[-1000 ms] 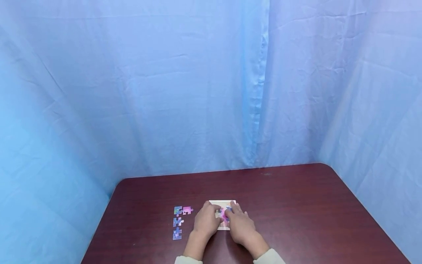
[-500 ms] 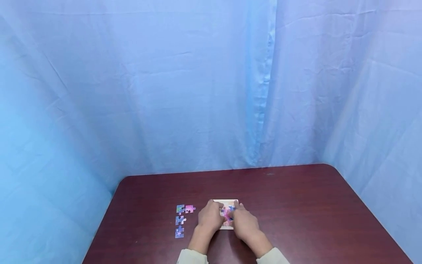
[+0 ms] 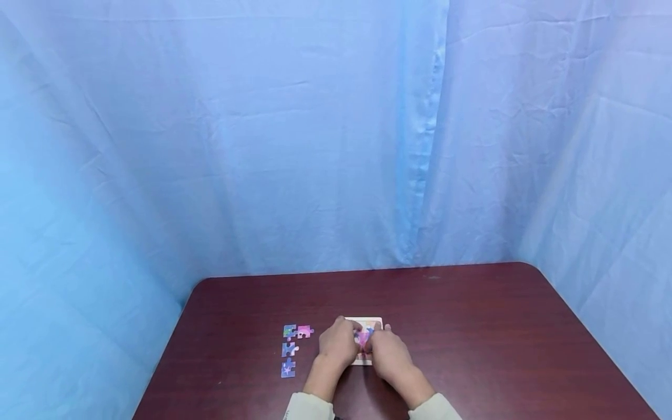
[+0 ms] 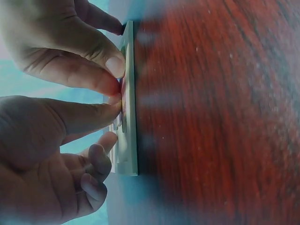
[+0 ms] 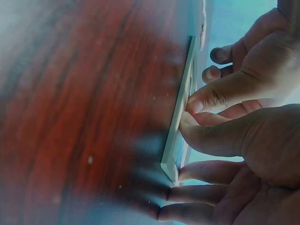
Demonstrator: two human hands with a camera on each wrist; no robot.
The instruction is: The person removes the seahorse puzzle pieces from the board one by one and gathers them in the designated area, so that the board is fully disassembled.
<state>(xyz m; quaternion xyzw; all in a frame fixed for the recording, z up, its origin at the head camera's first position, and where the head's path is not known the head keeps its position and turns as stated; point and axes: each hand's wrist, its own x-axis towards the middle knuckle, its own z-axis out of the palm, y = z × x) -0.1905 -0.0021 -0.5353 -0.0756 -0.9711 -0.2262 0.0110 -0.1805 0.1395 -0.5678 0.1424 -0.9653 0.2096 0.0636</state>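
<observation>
A small pale puzzle tray [image 3: 362, 319] lies on the table, with pink and blue jigsaw pieces [image 3: 363, 336] inside it. My left hand [image 3: 338, 343] is at the tray's left side, its thumb [image 4: 89, 115] pressing down on the pieces and its index fingertip close to the tray's edge; the smaller fingers bend loosely. From the right, my right hand [image 3: 391, 353] rests over the tray with its thumb [image 5: 206, 136] pressed onto the pieces beside the left thumb. Its other fingers [image 5: 197, 194] reach past the far corner. Both hands hide much of the puzzle.
Left of the tray, several loose jigsaw pieces lie on the dark red table [image 3: 472, 338]: a blue-green one [image 3: 290, 331] beside a pink one [image 3: 304, 332], a blue one [image 3: 289, 349], and a starfish piece [image 3: 287, 368]. Blue curtains [image 3: 315, 146] surround the table.
The head view has shifted slightly, moving everything a little rightward. Over the tray, the right thumb and fingers have drawn closer to the left thumb. The loose pieces stay where they lie.
</observation>
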